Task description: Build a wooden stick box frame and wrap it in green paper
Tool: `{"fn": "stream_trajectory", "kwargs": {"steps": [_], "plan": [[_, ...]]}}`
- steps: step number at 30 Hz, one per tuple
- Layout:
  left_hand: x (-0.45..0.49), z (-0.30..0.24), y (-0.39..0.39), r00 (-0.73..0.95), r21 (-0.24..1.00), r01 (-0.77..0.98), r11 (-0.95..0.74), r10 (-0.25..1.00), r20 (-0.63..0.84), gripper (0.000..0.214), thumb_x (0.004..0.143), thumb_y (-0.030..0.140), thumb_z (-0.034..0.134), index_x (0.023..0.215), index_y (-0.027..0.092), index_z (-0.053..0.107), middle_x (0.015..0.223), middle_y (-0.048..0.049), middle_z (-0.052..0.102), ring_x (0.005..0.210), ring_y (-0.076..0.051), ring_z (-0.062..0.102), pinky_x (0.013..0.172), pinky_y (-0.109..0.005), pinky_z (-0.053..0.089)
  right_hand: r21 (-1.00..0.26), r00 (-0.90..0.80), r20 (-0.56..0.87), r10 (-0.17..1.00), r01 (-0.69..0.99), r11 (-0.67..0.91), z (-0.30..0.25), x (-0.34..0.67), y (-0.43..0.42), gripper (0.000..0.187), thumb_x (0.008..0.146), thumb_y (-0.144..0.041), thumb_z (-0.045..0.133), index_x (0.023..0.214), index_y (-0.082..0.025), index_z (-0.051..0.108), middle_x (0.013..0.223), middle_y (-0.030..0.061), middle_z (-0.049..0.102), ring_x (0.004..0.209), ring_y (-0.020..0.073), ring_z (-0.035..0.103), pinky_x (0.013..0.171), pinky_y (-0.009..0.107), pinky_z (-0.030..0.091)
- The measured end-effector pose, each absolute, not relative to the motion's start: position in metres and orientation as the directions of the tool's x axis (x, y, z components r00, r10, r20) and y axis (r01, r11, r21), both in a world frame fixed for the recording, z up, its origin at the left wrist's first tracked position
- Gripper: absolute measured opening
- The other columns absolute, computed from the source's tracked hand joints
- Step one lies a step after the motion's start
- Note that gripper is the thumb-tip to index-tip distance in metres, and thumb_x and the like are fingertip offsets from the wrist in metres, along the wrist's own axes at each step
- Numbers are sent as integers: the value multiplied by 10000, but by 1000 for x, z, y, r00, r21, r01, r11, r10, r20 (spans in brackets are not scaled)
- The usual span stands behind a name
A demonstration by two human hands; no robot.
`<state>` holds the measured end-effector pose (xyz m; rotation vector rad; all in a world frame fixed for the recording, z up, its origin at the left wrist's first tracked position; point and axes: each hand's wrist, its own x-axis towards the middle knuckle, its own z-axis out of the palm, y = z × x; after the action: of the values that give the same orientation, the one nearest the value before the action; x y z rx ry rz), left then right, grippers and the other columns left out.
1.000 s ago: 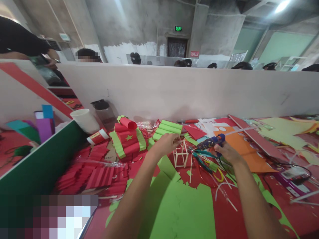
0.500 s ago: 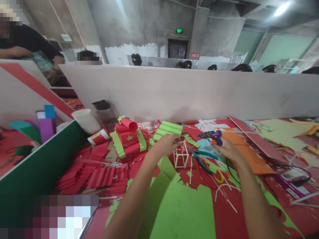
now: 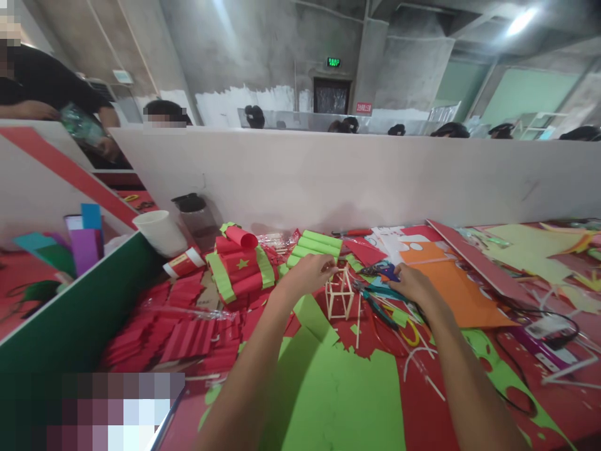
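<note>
My left hand (image 3: pixel 313 272) is closed at the top left corner of a small frame of pale thin sticks (image 3: pixel 340 294), its fingertips pinched against it. The box-like frame stands upright on the red tabletop. To its right, my right hand (image 3: pixel 413 283) is wrapped around a blue hot glue gun (image 3: pixel 389 271), its nozzle pointing left towards the frame. The gun is low, just over the pliers; my fingers partly hide its handle. Teal-handled pliers (image 3: pixel 382 311) lie beside the frame. Beneath my forearms is a large sheet of green paper (image 3: pixel 342 394).
A red and green paper model with a star (image 3: pixel 241 264) stands left of my hand, near folded red paper strips (image 3: pixel 188 335). A white cup (image 3: pixel 159 232) leans by the green divider (image 3: pixel 89 300). Orange paper (image 3: pixel 460 291) lies right. A white partition (image 3: pixel 347 178) closes the back.
My right hand has lowered the glue gun and brought it slightly left, down near the pliers. My left hand stays at the stick frame. The view has shifted slightly.
</note>
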<state>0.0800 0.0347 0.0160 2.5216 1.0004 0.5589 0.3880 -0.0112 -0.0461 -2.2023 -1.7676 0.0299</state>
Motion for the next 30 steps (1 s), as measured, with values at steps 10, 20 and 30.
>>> {"fn": "stream_trajectory", "kwargs": {"steps": [10,20,30], "plan": [[79,19,32,671,490,578,-652,722,170,346,904,461,393,917,200,620,809,-41,674,683,-168,589,588,-255,398,-629,-467,-49,883,701,336,-3,328,-36,312,761,-451,644,971,-221,651,757,9,617,656,152,545,574,239,387],[39,42,30,667,539,673,-507,731,-145,384,842,502,448,1026,212,618,1032,-59,672,839,-190,610,662,-251,435,-538,-574,0,819,690,484,-14,297,-29,284,760,-460,655,789,-182,705,740,26,659,662,152,553,597,236,356],[50,11,-9,678,505,650,-568,733,-48,211,804,305,513,906,195,662,877,-49,679,744,-176,597,618,-239,407,-523,-581,62,812,673,522,-20,300,-28,254,765,-419,662,802,-172,707,746,31,674,683,159,584,643,240,381]]}}
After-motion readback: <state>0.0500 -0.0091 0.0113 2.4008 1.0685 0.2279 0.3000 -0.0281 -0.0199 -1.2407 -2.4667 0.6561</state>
